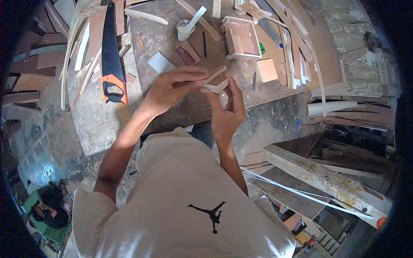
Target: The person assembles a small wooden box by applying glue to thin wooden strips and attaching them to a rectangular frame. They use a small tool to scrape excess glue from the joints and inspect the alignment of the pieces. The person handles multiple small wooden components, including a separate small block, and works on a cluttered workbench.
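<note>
Above the workbench's near edge, both hands hold a small wooden frame [216, 87] with pale strips along its sides. My left hand [172, 88] pinches its left end between thumb and fingers. My right hand [228, 114] grips the right end, thumb low and fingers curled round the far side. Just beyond lie a reddish-brown block [188, 53], a black pencil [204, 45] and a white square sheet [161, 63]. A small open wooden box [244, 39] sits farther right, with a square wood piece [267, 70] nearer me.
A handsaw [111, 47] with an orange-and-black handle lies on the left among wood strips. A cup [185, 30] holding a white stick stands at the back. Long strips [297, 34] pile up at right. Someone in dark clothes [51, 213] is at lower left.
</note>
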`<state>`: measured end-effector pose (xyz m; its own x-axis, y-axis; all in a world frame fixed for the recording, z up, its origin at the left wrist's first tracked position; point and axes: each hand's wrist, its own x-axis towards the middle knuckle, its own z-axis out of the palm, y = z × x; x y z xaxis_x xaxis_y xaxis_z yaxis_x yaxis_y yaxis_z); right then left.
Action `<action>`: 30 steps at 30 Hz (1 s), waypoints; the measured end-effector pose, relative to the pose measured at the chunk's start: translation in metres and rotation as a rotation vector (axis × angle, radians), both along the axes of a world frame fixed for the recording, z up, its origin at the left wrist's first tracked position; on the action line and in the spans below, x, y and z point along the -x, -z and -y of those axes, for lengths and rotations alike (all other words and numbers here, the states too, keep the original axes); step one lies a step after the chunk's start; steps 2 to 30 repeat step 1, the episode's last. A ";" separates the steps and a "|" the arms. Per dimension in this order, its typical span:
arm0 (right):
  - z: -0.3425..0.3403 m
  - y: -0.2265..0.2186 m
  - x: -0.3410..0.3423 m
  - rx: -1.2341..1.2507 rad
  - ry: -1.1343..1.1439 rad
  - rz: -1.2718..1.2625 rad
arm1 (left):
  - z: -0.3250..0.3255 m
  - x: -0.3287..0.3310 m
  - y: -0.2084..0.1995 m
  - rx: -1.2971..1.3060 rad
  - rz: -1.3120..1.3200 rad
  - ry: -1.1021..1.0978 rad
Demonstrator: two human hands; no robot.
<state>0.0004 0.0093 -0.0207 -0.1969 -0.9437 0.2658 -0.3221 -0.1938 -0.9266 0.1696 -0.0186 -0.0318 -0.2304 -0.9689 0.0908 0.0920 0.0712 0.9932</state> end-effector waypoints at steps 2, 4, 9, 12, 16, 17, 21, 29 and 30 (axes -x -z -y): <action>0.000 0.000 0.000 0.003 -0.001 0.000 | -0.001 0.002 0.001 -0.052 -0.066 -0.001; 0.000 0.000 0.000 0.003 -0.001 0.000 | -0.001 0.002 0.001 -0.052 -0.066 -0.001; 0.000 0.000 0.000 0.003 -0.001 0.000 | -0.001 0.002 0.001 -0.052 -0.066 -0.001; 0.000 0.000 0.000 0.003 -0.001 0.000 | -0.001 0.002 0.001 -0.052 -0.066 -0.001; 0.000 0.000 0.000 0.003 -0.001 0.000 | -0.001 0.002 0.001 -0.052 -0.066 -0.001; 0.000 0.000 0.000 0.003 -0.001 0.000 | -0.001 0.002 0.001 -0.052 -0.066 -0.001; 0.000 0.000 0.000 0.003 -0.001 0.000 | -0.001 0.002 0.001 -0.052 -0.066 -0.001; 0.000 0.000 0.000 0.003 -0.001 0.000 | -0.001 0.002 0.001 -0.052 -0.066 -0.001; 0.000 0.000 0.000 0.003 -0.001 0.000 | -0.001 0.002 0.001 -0.052 -0.066 -0.001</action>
